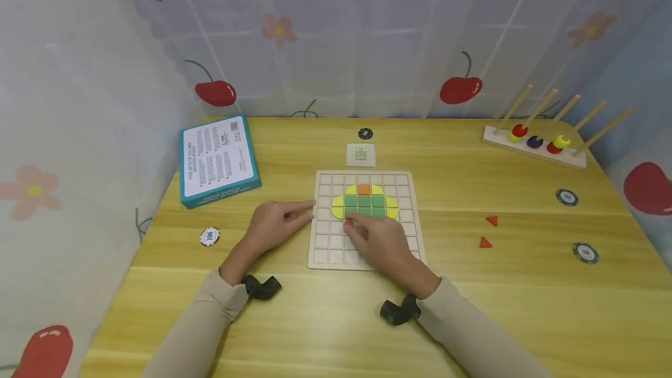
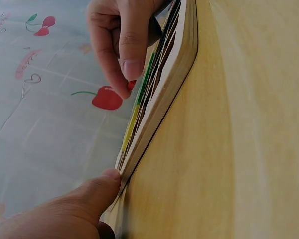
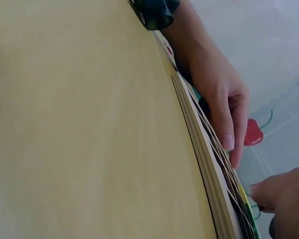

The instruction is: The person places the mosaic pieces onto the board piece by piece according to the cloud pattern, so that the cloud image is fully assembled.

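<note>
A square wooden grid board (image 1: pixel 321 256) lies mid-table. Green square tiles (image 1: pixel 363 201), yellow rounded tiles (image 1: pixel 338 209) and one orange square tile (image 1: pixel 364 189) sit in its cells. My right hand (image 1: pixel 385 244) is over the board's middle, just below the green tiles, and pinches a small red piece (image 2: pixel 131 84) between thumb and forefinger; its shape is mostly hidden. My left hand (image 1: pixel 271 224) touches the board's left edge with thumb and forefinger extended. Behind the board lies a small pattern card (image 1: pixel 360 155).
Two red triangle tiles (image 1: pixel 485 242) lie right of the board. Poker chips lie about, one red-and-white chip (image 1: pixel 210 236) on the left. A teal box (image 1: pixel 220 159) stands back left. A wooden peg stand (image 1: pixel 535 146) with coloured beads is back right.
</note>
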Demonstrator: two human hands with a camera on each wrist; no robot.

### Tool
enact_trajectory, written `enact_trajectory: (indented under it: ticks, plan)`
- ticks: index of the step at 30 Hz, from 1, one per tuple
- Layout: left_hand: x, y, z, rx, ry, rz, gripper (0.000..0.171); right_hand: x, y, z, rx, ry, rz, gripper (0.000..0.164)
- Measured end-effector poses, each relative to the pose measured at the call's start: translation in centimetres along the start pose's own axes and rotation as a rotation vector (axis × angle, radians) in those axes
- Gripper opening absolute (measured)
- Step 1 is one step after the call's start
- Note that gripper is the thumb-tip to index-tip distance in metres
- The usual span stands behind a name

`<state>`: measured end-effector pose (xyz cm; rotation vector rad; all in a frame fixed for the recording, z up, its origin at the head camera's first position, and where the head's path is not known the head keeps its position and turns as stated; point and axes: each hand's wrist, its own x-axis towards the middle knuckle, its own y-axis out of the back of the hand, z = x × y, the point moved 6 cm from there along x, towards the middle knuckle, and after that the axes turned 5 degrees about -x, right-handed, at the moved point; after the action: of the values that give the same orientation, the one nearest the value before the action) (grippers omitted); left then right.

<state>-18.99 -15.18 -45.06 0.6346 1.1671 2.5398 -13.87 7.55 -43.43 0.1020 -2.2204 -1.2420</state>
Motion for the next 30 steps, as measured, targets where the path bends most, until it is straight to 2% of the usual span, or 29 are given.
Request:
enact_trajectory:
  ticks: [7, 19, 24, 27, 30]
  plan:
    - [0.0, 0.0, -0.1, 0.000, 0.003, 0.002, 0.032, -0.4, 0.0, 0.2, -0.026, 0.054, -0.033, 0.016]
    - [-0.2, 0.0, 0.0, -0.011, 0.009, -0.001, 0.032, -0.8, 0.0, 0.2, -0.013, 0.042, -0.051, 0.022]
    - [-0.2, -0.1, 0.0, -0.014, 0.016, -0.007, 0.032, -1.5, 1.3, 1.1, 0.032, 0.024, 0.078, 0.027]
    - [-0.2, -0.1, 0.1, -0.020, 0.021, -0.011, 0.032, -2.6, 3.1, 2.6, 0.048, 0.000, 0.181, 0.026]
    - [-0.2, 0.0, 0.2, -0.020, 0.026, -0.010, 0.031, -4.2, 5.4, 4.7, 0.042, -0.043, 0.250, 0.023]
